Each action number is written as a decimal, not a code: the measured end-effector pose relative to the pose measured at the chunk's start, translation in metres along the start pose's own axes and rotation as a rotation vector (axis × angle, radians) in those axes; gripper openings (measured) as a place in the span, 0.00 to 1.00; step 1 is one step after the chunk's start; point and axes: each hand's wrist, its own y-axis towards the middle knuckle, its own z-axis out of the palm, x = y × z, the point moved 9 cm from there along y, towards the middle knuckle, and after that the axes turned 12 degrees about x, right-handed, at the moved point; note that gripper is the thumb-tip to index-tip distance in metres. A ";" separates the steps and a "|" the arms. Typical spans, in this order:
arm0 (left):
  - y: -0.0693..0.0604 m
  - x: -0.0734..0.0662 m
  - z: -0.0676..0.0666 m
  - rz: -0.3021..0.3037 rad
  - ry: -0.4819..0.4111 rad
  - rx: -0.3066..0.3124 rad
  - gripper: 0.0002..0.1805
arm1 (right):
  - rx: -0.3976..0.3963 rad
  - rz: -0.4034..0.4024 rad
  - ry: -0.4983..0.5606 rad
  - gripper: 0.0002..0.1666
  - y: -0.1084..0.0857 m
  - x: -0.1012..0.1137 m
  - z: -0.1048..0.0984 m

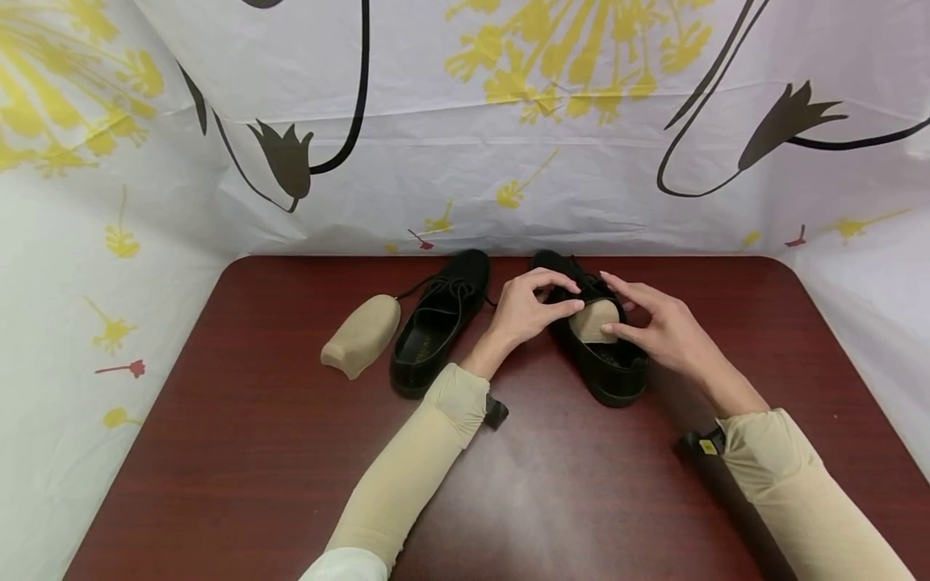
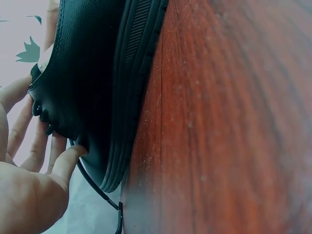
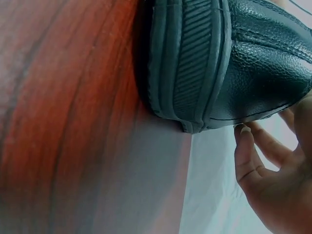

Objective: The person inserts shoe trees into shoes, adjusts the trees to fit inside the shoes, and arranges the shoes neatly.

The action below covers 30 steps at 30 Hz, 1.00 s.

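A black lace-up shoe (image 1: 616, 379) stands at the back of the table, with a beige shoe insert (image 1: 597, 321) inside its opening. At the laced front, my left hand (image 1: 529, 307) grips the upper with bent fingers. Its thumb lies by the collar edge in the left wrist view, and a fingertip touches the shoe's side. My right hand (image 1: 672, 332) is on the other side. The right thumb touches the insert while the other fingers reach over the collar near the laces. The shoe partly hides the right fingertips in the right wrist view.
To the left, a second black shoe (image 1: 417, 367) stands with its opening showing a dark insole. Beside it lies another beige shoe insert (image 1: 363, 331). A patterned white sheet (image 1: 436, 177) rises behind the dark red table (image 1: 240, 452) and along both sides.
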 end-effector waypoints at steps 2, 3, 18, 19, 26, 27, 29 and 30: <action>0.000 0.000 0.000 0.006 -0.010 0.007 0.08 | -0.008 -0.011 -0.018 0.48 0.002 0.001 0.001; -0.001 0.001 0.000 0.010 -0.017 0.013 0.08 | -0.010 -0.011 -0.029 0.49 0.003 0.001 0.001; -0.004 0.001 -0.001 0.004 -0.024 0.032 0.09 | 0.043 0.061 -0.027 0.47 0.011 -0.005 0.006; -0.004 0.000 -0.001 0.007 -0.025 0.030 0.09 | 0.047 0.064 -0.029 0.47 0.013 -0.005 0.006; -0.002 -0.001 -0.001 0.016 -0.015 0.034 0.09 | 0.073 0.079 -0.034 0.47 0.020 -0.005 0.005; -0.002 -0.001 0.000 0.015 -0.013 0.033 0.09 | 0.080 0.083 -0.031 0.47 0.020 -0.006 0.005; -0.001 -0.001 0.002 0.018 -0.009 0.039 0.09 | 0.090 0.094 -0.024 0.47 0.018 -0.008 0.004; 0.000 -0.002 0.004 0.019 -0.009 0.045 0.09 | 0.094 0.102 -0.023 0.47 0.016 -0.009 0.004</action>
